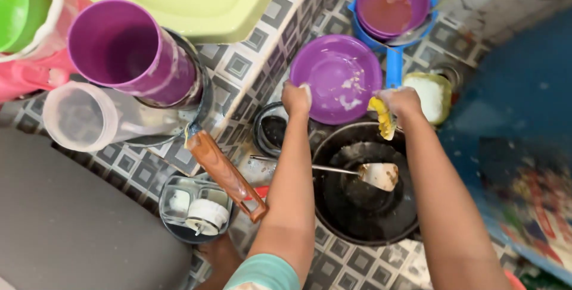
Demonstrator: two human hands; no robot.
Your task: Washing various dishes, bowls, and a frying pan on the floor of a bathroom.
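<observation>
Tilting above the black pan (pixel 363 206), a purple plate (pixel 336 78) is gripped at its near-left rim by the left hand (pixel 296 98); beside its right rim, a yellow sponge (pixel 382 117) is clenched in the right hand (pixel 400 100); a spatula (pixel 376 175) is laid inside that pan

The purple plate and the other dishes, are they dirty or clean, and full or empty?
Purple plate: dirty, soapy smears, tilted, gripped at its rim by the left hand.
Yellow sponge: squeezed in the right hand, against the plate's edge.
Black pan: dirty, a spatula lying in it.
Purple bowl: holds reddish water.
Purple cup: empty, on its side.
Clear jar: empty, on its side.
</observation>
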